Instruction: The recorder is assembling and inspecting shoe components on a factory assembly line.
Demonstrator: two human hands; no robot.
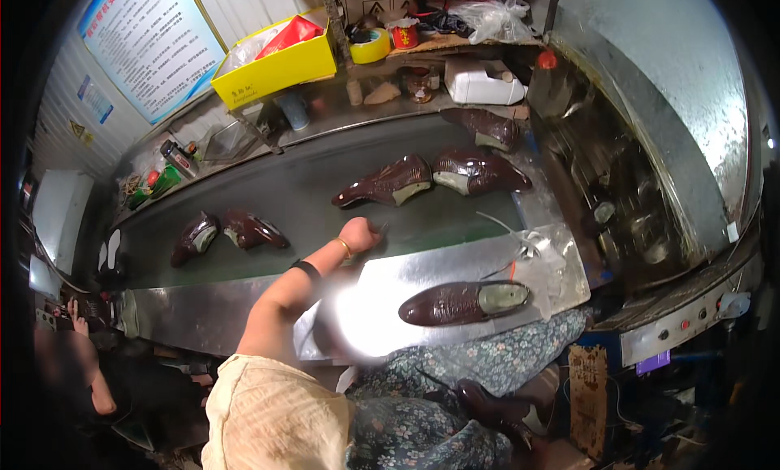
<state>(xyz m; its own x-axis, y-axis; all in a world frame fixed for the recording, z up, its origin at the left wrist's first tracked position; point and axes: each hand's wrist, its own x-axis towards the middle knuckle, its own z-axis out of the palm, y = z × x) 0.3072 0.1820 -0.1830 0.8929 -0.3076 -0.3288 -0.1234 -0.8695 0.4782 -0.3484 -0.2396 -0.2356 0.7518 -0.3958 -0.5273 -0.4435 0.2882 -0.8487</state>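
My left hand [361, 235] reaches over the dark belt, wearing a gold bangle and a dark band further up the arm. Its fingers are curled together around a small thin thing that I cannot make out. Ahead and to the right lie glossy dark-brown shoe uppers on pale green lasts, one of them a tilted shoe [382, 181]. On the metal ledge nearer me rests another brown shoe [443, 304], toe to the left. One more shoe [487, 405] lies on my floral apron [422, 437]. Beside it is a dim brownish shape; whether it is my right hand is unclear.
Two brown shoes [253, 229] sit further left on the belt [301, 177]. A yellow box [276, 66], tape and a white jug [483, 82] stand on the back shelves. Metal machinery [666, 80] rises at right. Another person's arm [96, 381] shows at lower left.
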